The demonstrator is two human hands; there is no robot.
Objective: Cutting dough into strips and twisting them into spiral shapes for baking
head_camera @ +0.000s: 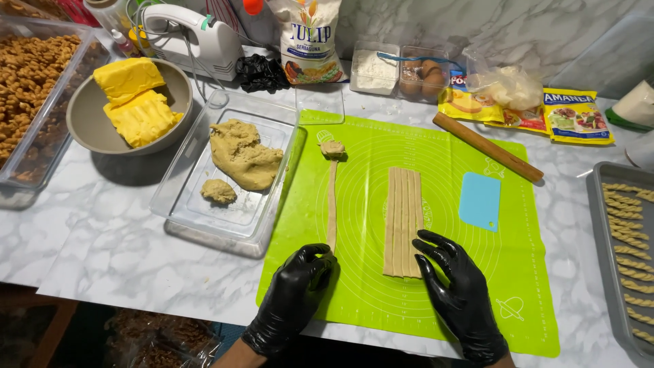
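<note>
Head view, left to right. Clear plastic bin of brown twisted pastries (30, 88) at far left on the white marbled counter (129, 245). Next, grey round bowl (85, 119) holding yellow butter blocks (136, 102); white hand mixer (194, 37) behind it. Clear rectangular plastic container (266, 218) with a big lump of tan dough (244, 153) and a small lump (218, 191), touching the left edge of the lime green silicone baking mat (368, 300).

Left hand (294, 296) in black glove, fingers (317, 257) curled together, pinching the near end of a single long thin dough strip (332, 204); the strip runs away across the mat to a small dough scrap (332, 148) at its far end. Right hand (462, 289) in black glove, fingers (436, 247) spread, tips resting on the near right edge of a row of cut dough strips (402, 218) lying side by side mid-mat. The single strip lies apart from the row.

Right of the row: light blue plastic scraper (479, 200) on the mat, wooden rolling pin (487, 146) angled across the mat's far right corner. Along the back: flour bag (308, 41), tub of flour (375, 68), eggs in a clear box (422, 75), yellow packets (545, 112). Far right: grey metal baking tray (599, 232) with twisted dough sticks (630, 252).
</note>
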